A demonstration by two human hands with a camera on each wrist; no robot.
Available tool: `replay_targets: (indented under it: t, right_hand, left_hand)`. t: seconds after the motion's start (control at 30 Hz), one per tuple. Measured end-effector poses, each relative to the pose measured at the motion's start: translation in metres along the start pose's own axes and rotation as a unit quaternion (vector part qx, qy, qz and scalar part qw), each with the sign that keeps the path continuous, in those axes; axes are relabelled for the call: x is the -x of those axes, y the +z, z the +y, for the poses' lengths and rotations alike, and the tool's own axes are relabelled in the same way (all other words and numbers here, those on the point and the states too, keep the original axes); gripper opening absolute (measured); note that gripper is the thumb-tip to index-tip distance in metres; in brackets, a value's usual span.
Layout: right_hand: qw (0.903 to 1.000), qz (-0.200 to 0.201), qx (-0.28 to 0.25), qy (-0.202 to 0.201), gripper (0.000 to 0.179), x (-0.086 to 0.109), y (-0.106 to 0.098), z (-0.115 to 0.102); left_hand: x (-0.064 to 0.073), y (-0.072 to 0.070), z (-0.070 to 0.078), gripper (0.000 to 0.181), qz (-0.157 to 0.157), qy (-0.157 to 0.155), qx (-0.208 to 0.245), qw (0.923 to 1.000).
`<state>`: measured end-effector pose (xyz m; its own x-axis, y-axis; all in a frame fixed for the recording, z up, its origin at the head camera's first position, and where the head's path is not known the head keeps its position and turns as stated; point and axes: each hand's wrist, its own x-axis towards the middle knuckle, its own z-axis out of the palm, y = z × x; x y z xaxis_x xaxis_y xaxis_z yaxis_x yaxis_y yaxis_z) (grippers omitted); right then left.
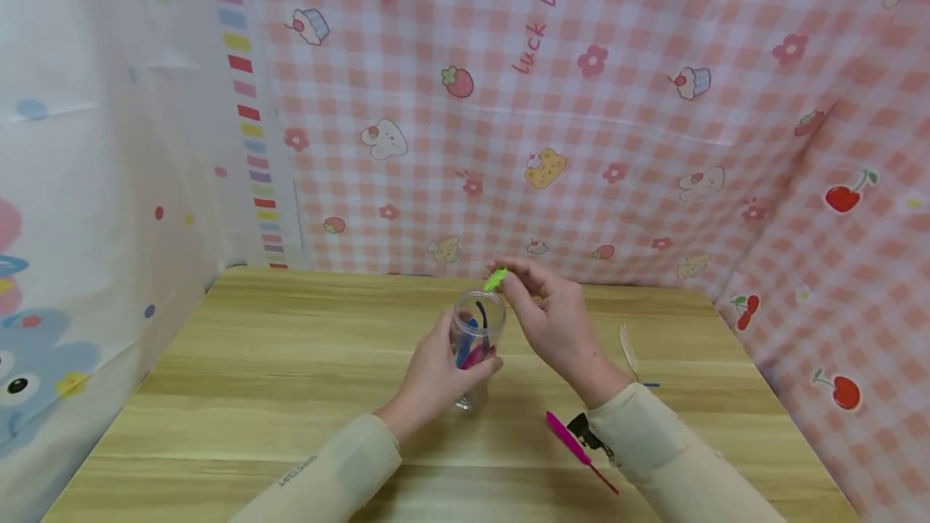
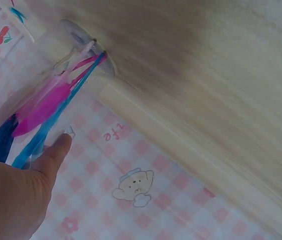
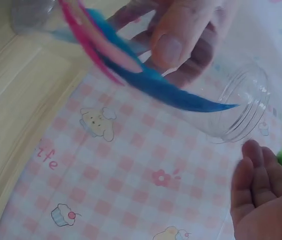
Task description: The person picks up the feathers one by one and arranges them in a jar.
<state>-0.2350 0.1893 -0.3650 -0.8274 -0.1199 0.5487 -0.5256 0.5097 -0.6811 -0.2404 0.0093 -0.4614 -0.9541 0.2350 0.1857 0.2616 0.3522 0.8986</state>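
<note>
Head view: one clear jar [image 1: 491, 311], smooth plastic, cylindrical, ringed at its open mouth, located above the middle of a wood-grained surface [image 1: 276, 386]. Contents: a blue feather [image 1: 462, 352] and a magenta feather [image 1: 472, 358], with a dark curved piece [image 1: 483, 315] reaching toward the rim. One lime-green feather [image 1: 496, 279], short and ragged-edged, at the jar's mouth, outside it. On the surface near the right sleeve [image 1: 647, 430]: a second magenta feather [image 1: 568, 437], slim, with a thin quill, and a white feather [image 1: 628, 348], narrow and soft-edged. Backdrop: pink-and-white checked cloth [image 1: 508, 127], lightly creased, printed with fruit and cakes. Left hand [image 1: 439, 370]: curled round the jar's side. Right hand [image 1: 555, 317]: thumb and fingers pinching the lime-green feather. Left wrist view: thin quills [image 2: 88, 71], pink and bright blue, converging at the jar's round base, a detail the head view hides; whether the base touches the surface cannot be told. Right wrist view: a pale pink feather [image 3: 112, 50] among the blue and magenta, the jar's ridged neck, and the right hand's fingers bent, the lime-green feather partly cut off by the edge.
</note>
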Motion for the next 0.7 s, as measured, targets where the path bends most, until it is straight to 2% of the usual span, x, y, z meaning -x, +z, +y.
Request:
replay_targets:
  t: [0.07, 0.13, 0.27, 0.4, 0.53, 0.63, 0.7]
  right_hand:
    - [0.9996, 0.014, -0.021, -0.014, 0.023, -0.001, 0.001, -0.002]
    - [0.9990, 0.025, -0.034, -0.011, 0.023, -0.001, 0.003, -0.002]
    - [0.9984, 0.034, -0.040, 0.020, 0.020, -0.003, 0.009, 0.001]
    - [0.9951, 0.045, -0.076, 0.045, 0.019, -0.008, 0.012, 0.002]
    - [0.9823, 0.092, -0.151, 0.062, 0.019, -0.018, 0.009, -0.004]
    - [0.9714, 0.125, -0.193, 0.057, 0.019, -0.024, 0.004, -0.012]
    - [0.9685, 0.133, -0.205, 0.047, 0.019, -0.025, 0.003, -0.016]
  left_hand:
    - [0.000, 0.000, 0.000, 0.074, -0.001, -0.004, 0.007, 1.0000]
    - [0.000, 0.001, -0.002, 0.074, -0.002, -0.008, 0.013, 0.9999]
    - [0.000, 0.003, -0.007, 0.075, -0.007, -0.014, 0.017, 0.9997]
    - [-0.001, 0.006, -0.012, 0.075, -0.007, -0.014, 0.016, 0.9998]
    - [-0.001, 0.008, -0.013, 0.075, -0.008, -0.010, 0.011, 0.9999]
    - [-0.001, 0.009, -0.014, 0.077, -0.011, -0.009, 0.007, 0.9999]
    - [0.000, 0.010, -0.015, 0.077, -0.012, -0.009, 0.005, 0.9999]
